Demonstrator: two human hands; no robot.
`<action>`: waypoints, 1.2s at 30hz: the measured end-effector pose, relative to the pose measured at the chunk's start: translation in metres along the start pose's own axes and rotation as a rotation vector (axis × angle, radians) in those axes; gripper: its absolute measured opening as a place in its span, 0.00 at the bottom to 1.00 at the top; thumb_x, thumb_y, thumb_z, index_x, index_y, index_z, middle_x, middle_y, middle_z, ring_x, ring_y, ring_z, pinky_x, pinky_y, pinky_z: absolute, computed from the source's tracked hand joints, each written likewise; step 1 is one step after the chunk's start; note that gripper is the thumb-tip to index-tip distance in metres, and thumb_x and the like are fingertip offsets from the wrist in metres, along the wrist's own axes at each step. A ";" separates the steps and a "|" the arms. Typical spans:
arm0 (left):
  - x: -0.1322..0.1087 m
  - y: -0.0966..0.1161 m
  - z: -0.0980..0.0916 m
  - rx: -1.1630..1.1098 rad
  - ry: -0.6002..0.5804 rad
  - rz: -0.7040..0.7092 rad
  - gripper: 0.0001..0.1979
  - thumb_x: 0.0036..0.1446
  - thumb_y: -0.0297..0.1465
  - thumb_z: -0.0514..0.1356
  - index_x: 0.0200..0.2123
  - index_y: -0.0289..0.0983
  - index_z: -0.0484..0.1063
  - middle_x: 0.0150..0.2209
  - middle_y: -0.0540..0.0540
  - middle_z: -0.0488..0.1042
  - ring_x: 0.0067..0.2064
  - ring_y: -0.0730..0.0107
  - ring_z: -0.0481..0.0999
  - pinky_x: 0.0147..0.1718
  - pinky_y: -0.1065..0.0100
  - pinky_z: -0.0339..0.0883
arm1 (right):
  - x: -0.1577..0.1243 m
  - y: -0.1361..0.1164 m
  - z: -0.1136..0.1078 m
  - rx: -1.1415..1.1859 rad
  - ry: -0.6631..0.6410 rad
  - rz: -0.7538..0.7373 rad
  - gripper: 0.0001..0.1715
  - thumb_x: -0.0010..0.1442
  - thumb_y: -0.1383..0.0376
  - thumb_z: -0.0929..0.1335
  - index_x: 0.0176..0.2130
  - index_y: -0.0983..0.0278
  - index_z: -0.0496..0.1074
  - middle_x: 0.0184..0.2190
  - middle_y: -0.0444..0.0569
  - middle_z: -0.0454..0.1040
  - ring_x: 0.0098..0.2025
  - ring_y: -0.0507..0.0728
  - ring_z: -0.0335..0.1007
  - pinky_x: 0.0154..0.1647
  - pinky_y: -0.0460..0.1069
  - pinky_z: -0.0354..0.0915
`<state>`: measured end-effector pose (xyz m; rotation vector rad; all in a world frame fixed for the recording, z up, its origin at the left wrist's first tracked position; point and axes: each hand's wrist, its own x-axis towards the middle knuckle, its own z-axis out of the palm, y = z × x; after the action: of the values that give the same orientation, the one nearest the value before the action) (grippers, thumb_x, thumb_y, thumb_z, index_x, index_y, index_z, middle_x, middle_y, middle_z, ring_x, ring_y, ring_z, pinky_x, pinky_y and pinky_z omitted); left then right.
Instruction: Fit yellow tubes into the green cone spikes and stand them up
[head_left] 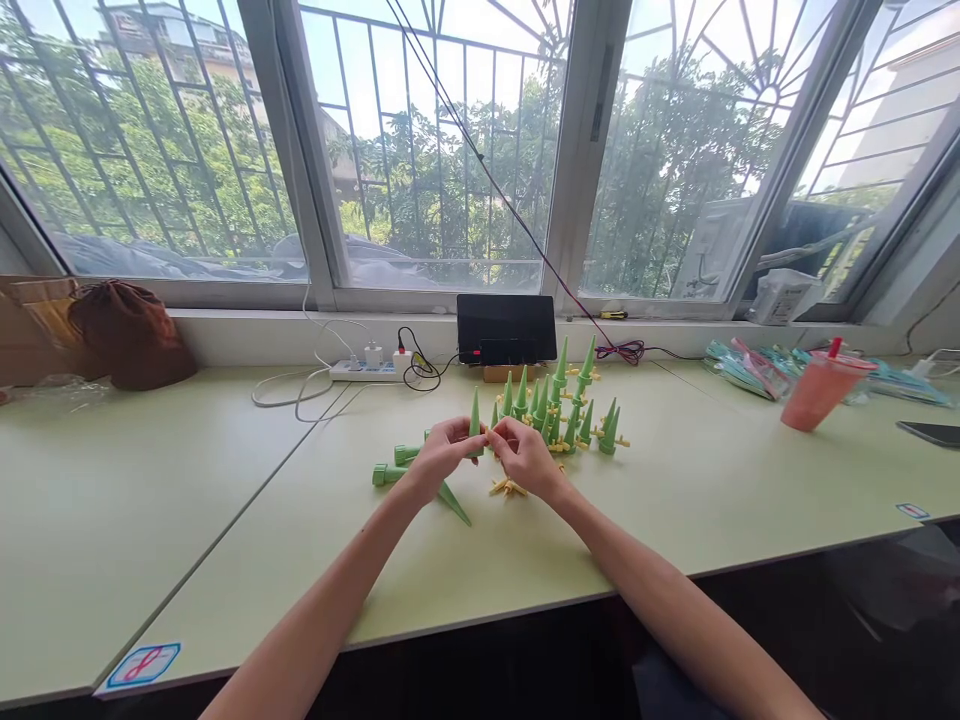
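Observation:
My left hand [439, 458] is closed around a green cone-shaped plant watering spike [475, 410], its tip pointing up. My right hand [528, 460] pinches a small yellow valve [489, 431] against the side of that spike; the fingers hide most of the valve. On the table under my hands lies a small pile of loose yellow valves [508, 487]. Several green spikes lie on their sides by my left hand, one with its ribbed cap [381, 474] facing left. Beyond my right hand stands a group of upright green spikes [583, 372] with yellow valves sticking out sideways.
A black tablet [506, 322] leans at the back of the pale table [247, 560]. Left of it is a power strip [364, 371] with cables. A brown drawstring bag [131, 335] sits far left. At right stand a red cup [823, 392] and plastic-wrapped packets [739, 368].

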<state>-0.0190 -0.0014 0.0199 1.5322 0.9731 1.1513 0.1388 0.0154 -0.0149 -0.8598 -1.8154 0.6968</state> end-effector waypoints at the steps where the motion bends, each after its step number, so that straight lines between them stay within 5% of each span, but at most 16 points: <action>1: 0.000 0.000 0.000 0.002 0.007 -0.004 0.18 0.44 0.41 0.67 0.33 0.33 0.75 0.31 0.44 0.72 0.32 0.69 0.69 0.28 0.70 0.64 | 0.000 0.000 0.000 -0.003 -0.002 -0.003 0.17 0.63 0.53 0.62 0.31 0.63 0.65 0.23 0.42 0.66 0.23 0.50 0.59 0.24 0.45 0.55; 25: -0.001 0.000 -0.001 -0.036 -0.085 -0.001 0.16 0.45 0.38 0.67 0.35 0.34 0.77 0.31 0.45 0.73 0.31 0.70 0.68 0.29 0.69 0.62 | 0.001 -0.004 -0.001 -0.139 -0.018 -0.022 0.27 0.66 0.52 0.56 0.21 0.63 0.53 0.18 0.40 0.53 0.22 0.49 0.46 0.24 0.47 0.45; 36: 0.000 -0.003 -0.004 -0.094 -0.066 -0.088 0.14 0.46 0.37 0.66 0.33 0.33 0.76 0.32 0.43 0.73 0.34 0.67 0.70 0.30 0.69 0.63 | -0.001 -0.004 0.000 -0.168 -0.064 -0.050 0.22 0.67 0.53 0.56 0.27 0.63 0.59 0.21 0.41 0.60 0.24 0.50 0.53 0.26 0.45 0.50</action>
<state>-0.0228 -0.0003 0.0174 1.4293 0.9201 1.0633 0.1383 0.0120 -0.0123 -0.9068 -1.9675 0.5511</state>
